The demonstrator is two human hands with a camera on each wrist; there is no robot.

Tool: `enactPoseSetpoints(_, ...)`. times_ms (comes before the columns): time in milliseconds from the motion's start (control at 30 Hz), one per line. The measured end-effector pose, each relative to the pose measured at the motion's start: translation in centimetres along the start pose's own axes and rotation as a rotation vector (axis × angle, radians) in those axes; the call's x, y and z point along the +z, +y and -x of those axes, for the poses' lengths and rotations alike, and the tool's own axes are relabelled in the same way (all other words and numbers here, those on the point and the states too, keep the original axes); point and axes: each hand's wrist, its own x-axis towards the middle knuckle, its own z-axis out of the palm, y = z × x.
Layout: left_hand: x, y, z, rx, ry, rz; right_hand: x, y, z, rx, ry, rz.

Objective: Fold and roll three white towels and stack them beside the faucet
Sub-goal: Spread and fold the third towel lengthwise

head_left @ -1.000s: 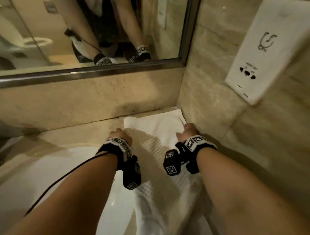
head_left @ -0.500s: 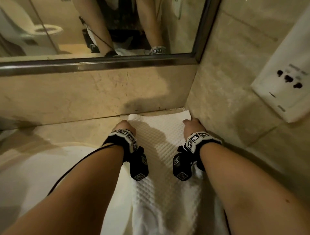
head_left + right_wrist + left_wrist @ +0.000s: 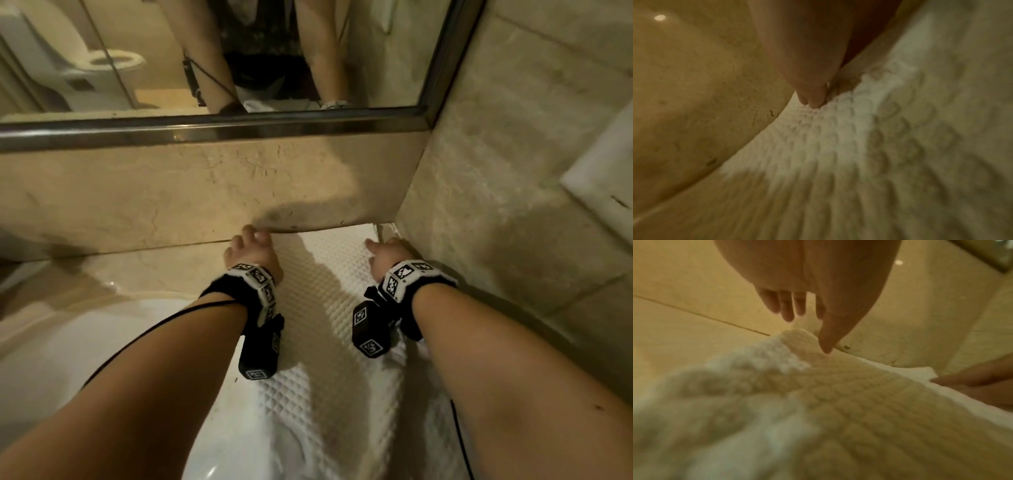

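Both hands are being slid to the towel's (image 3: pixel 329 308) far corners: left hand (image 3: pixel 251 251) relaxed above it, right hand (image 3: pixel 387 255) pressing it flat on the worktop (image 3: pixel 144 274) for folding.

The white cloth towel (image 3: pixel 329 308) in the middle of the frame looks soft and bumpy, with little squares all over. The tan stone counter (image 3: pixel 144 274) at the left looks smooth and a bit shiny. The white sink bowl (image 3: pixel 85 342) at the lower left is glossy. The grey metal mirror frame (image 3: pixel 205 132) across the top shines.
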Motion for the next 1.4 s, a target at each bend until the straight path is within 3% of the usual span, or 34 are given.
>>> enactPoseSetpoints(67, 0.5, 0.1, -0.5, 0.141, -0.181, -0.077, -0.3, 0.2, -0.2, 0.008, -0.027, -0.104)
enactPoseSetpoints(133, 1.0, -0.3, -1.1, 0.174, -0.31, -0.094, -0.5, 0.5, -1.0, 0.025, -0.047, -0.232)
enactPoseSetpoints(300, 1.8, -0.4, -1.4, 0.147, -0.307, -0.12, -1.3, 0.1, -2.7, 0.106, -0.115, -0.362)
enactPoseSetpoints(433, 2.7, 0.1, -1.1, 0.106, -0.286, -0.108, 0.1, 1.0, -2.4, 0.01, -0.003, -0.325)
enactPoseSetpoints(533, 2.4, 0.3, -1.0, 0.084, -0.287, -0.12, 1.0, 0.9, -1.6, 0.027, 0.098, -0.163)
enactPoseSetpoints(600, 2.2, 0.4, -1.0, 0.09, -0.29, -0.131, 1.3, 1.5, -0.9, 0.069, 0.142, -0.218)
enactPoseSetpoints(767, 0.4, 1.3, 0.1, 0.068, -0.32, -0.177, 1.0, 4.0, 2.1, 0.145, -0.181, -0.356)
enactPoseSetpoints(833, -0.2, 2.4, 1.1, 0.091, -0.336, -0.189, 0.6, 4.1, 3.5, 0.147, -0.214, -0.329)
enactPoseSetpoints(1000, 0.5, 4.2, 4.4, 0.192, -0.441, -0.107, 0.3, 2.8, 5.0, 0.21, 0.064, -0.203)
enactPoseSetpoints(1200, 2.7, 2.1, 5.6, 0.244, -0.413, -0.17, 3.1, 2.3, 5.9, 0.181, 0.182, -0.309)
enactPoseSetpoints(1300, 2.5, 2.3, 5.4, 0.246, -0.417, -0.187, 2.9, 3.3, 5.7, 0.195, 0.1, -0.265)
enactPoseSetpoints(1400, 2.0, 2.2, 5.4, 0.256, -0.422, -0.209, 2.3, 4.7, 7.5, 0.158, -0.152, -0.212)
